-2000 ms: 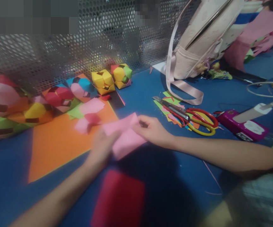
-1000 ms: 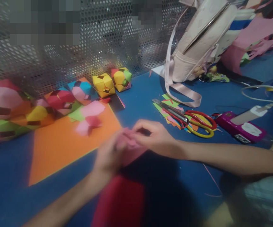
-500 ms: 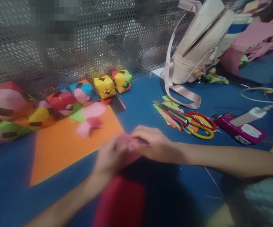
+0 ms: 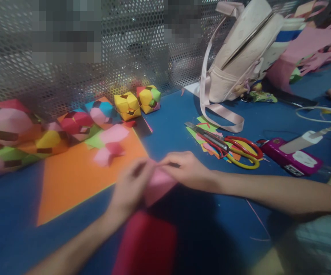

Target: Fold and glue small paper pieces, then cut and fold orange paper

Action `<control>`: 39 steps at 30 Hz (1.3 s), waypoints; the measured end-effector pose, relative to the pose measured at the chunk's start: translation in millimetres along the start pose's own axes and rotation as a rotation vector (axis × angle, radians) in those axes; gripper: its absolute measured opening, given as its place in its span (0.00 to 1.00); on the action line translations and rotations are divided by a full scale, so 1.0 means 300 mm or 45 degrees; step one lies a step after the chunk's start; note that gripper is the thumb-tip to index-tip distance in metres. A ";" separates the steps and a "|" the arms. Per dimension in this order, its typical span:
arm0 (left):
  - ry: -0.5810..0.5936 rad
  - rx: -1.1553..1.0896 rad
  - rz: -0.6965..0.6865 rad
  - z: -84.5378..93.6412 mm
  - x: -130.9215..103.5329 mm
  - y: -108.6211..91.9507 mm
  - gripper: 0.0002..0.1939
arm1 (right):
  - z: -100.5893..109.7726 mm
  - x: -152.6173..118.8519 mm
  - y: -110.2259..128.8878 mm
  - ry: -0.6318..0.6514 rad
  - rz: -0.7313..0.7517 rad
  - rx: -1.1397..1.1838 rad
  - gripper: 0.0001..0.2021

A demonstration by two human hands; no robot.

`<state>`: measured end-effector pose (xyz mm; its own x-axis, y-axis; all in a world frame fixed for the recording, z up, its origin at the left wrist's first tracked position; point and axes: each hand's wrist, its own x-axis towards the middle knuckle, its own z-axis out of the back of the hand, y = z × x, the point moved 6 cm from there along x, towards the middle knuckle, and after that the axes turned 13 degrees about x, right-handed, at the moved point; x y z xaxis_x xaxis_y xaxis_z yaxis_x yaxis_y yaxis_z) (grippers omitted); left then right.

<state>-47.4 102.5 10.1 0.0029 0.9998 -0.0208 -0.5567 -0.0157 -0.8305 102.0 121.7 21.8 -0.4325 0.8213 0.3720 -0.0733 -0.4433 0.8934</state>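
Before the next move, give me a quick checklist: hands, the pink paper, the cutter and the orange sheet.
1. Left hand holding the pink paper: ok.
2. Right hand pinching the paper: ok, near its top edge.
3. Paper edges lined up: cannot tell, blurred and partly covered by the hands.
4. Cutter apart from both hands: ok, it lies on the paper scraps.
5. Orange sheet bare: not ok, folded paper pieces lie on it.
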 end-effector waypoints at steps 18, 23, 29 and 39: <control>0.217 0.092 0.110 -0.024 0.004 0.012 0.19 | 0.018 0.010 -0.020 -0.061 -0.193 0.154 0.07; 0.206 0.146 0.119 -0.017 0.005 0.027 0.19 | 0.012 0.009 -0.037 -0.044 -0.309 0.246 0.06; 0.172 0.149 0.068 -0.018 0.004 0.024 0.16 | 0.008 0.009 -0.047 -0.056 -0.348 0.305 0.06; 0.082 0.026 0.053 -0.008 -0.002 -0.005 0.15 | 0.005 0.000 -0.039 -0.090 -0.320 0.302 0.09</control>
<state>-44.7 102.0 10.1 0.0322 0.9953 -0.0914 -0.5743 -0.0564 -0.8167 104.2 127.3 11.7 -0.3638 0.9205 0.1425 0.0451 -0.1354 0.9898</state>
